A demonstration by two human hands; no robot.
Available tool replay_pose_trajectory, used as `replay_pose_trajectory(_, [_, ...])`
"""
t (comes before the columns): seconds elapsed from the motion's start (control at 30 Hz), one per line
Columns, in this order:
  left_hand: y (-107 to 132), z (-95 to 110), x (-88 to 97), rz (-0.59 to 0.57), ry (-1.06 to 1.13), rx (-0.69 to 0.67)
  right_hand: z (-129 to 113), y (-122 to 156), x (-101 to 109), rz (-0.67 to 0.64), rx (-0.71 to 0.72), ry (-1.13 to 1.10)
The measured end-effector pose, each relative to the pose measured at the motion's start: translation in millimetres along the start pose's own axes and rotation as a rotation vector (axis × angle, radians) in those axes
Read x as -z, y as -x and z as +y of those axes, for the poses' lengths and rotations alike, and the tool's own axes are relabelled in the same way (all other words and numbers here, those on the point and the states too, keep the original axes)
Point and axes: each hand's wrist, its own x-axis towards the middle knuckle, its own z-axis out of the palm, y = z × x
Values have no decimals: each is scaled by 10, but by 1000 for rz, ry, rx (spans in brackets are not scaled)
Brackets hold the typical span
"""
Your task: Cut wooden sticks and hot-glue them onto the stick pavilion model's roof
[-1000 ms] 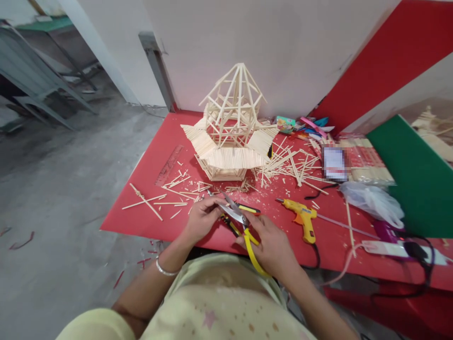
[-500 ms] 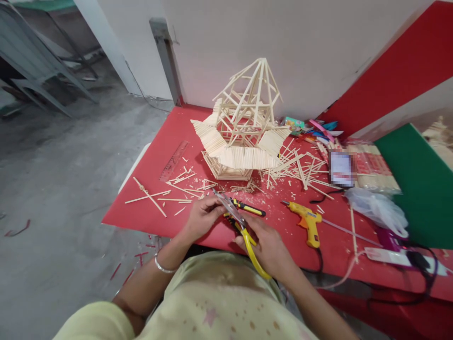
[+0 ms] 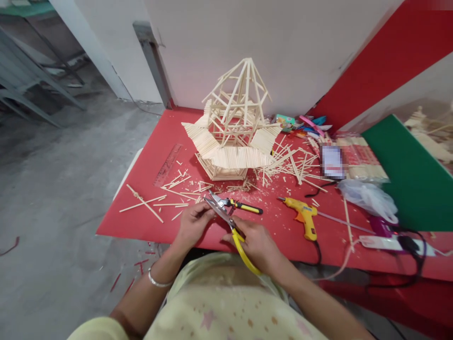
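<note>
My right hand (image 3: 256, 243) grips yellow-handled scissors (image 3: 245, 257), their blades pointing up and left. My left hand (image 3: 194, 224) is closed in a pinch beside the blades; whatever its fingers hold is too small or hidden to make out. Just beyond the scissors, black-and-yellow hand cutters (image 3: 247, 207) lie on the red tabletop (image 3: 148, 156). Behind them stands a model (image 3: 237, 158) built of thin wooden sticks, with an open pointed frame on top and slatted roof panels around it.
Loose sticks (image 3: 293, 165) and cut bits lie around the model. A clear ruler (image 3: 168, 163) is on the left. To the right are a yellow glue gun (image 3: 302, 215), a phone (image 3: 332, 161), a plastic bag (image 3: 368, 198), packs of sticks (image 3: 364, 158) and a white power strip (image 3: 382, 243).
The scissors' tip has shifted away from over the cutters, showing more of them. My hands have moved slightly left in view, and the whole scene has shifted left with the camera.
</note>
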Motion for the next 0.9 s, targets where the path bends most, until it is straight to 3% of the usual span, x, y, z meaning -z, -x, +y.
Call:
replay_pose_trajectory(0.63, [44, 130, 83, 22, -170, -119, -139, 12, -54, 30, -1, 178])
replay_pose_trajectory(0.9, [58, 106, 7, 34, -135, -36, -88, 43, -82, 12, -47, 173])
